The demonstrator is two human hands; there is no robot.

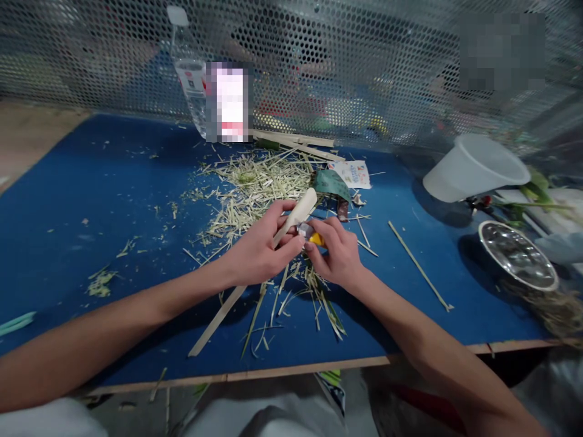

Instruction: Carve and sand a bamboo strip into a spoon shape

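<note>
1. A long, pale wooden stick [297, 213] is gripped by the left hand [259, 246]. The fingers are closed around it, and its round end is pointed up and away.
2. A small yellow and shiny thing [312, 235] is pinched by the right hand [334, 254]. It is partly covered by the fingers, so what it is cannot be told.
3. The two hands are held close together, almost touching, just above a blue board [91, 182].
4. A messy pile of straw bits [255, 188] is spread on the board under and past the hands.
5. A curved green piece [330, 185] and a paper card [350, 174] are seen just past the hands.
6. A plastic bottle [189, 79] is stood by a metal mesh wall [364, 36].
7. A white plastic cup [473, 169] is tipped on its side, and a metal bowl [517, 255] is seen near it on the right.
</note>
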